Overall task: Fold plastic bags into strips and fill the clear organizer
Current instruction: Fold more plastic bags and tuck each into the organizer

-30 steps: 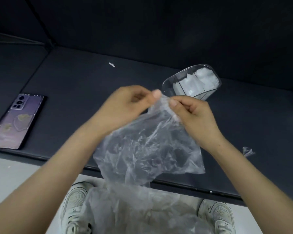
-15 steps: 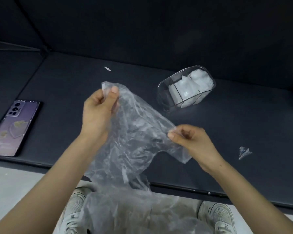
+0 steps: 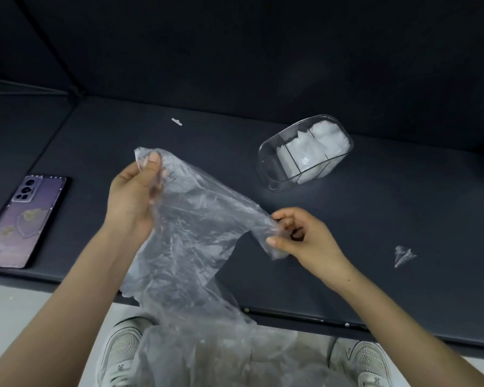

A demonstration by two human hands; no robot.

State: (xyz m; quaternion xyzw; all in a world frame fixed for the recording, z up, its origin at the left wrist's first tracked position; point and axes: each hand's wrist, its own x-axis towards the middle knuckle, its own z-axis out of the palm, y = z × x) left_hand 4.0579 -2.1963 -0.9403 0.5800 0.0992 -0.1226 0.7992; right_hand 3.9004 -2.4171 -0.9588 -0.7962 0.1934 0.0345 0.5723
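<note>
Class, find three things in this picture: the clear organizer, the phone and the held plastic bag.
clear organizer [image 3: 270, 166], head view, wall of its empty end compartment.
phone [image 3: 25, 222], head view, middle of its purple back.
plastic bag [image 3: 199, 219], head view, crinkled middle of the sheet.

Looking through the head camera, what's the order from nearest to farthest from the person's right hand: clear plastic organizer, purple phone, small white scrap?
1. Clear plastic organizer, just beyond the right hand, which pinches the clear plastic bag.
2. Small white scrap, farther back and to the left.
3. Purple phone, at the far left of the dark table.
</note>
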